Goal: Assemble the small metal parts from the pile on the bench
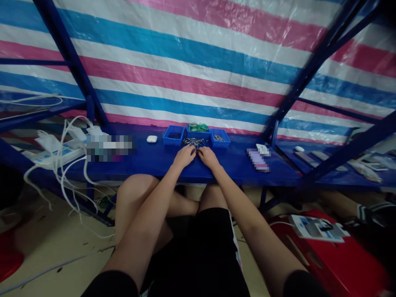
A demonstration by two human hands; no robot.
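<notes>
My left hand [185, 156] and my right hand [207, 156] almost meet over the blue tabletop, fingers curled toward each other. Both look closed at the fingertips, but whatever they may pinch is too small to make out. Just beyond the fingers lies a loose pile of thin, shiny metal pieces [195, 142]. Around the pile stand a left blue bin [173, 142] with dark contents, a back blue bin [198, 134] with green contents [198, 127], and a right blue bin [220, 144] holding small silvery parts [218, 138].
A white earbud case [152, 139] lies left of the bins. Farther left, a white power strip [58, 157] carries several chargers and tangled cables. A purple phone-like object [258, 160] lies on the right. Blue frame posts [289, 88] flank the bench, and a red stool [343, 260] stands at lower right.
</notes>
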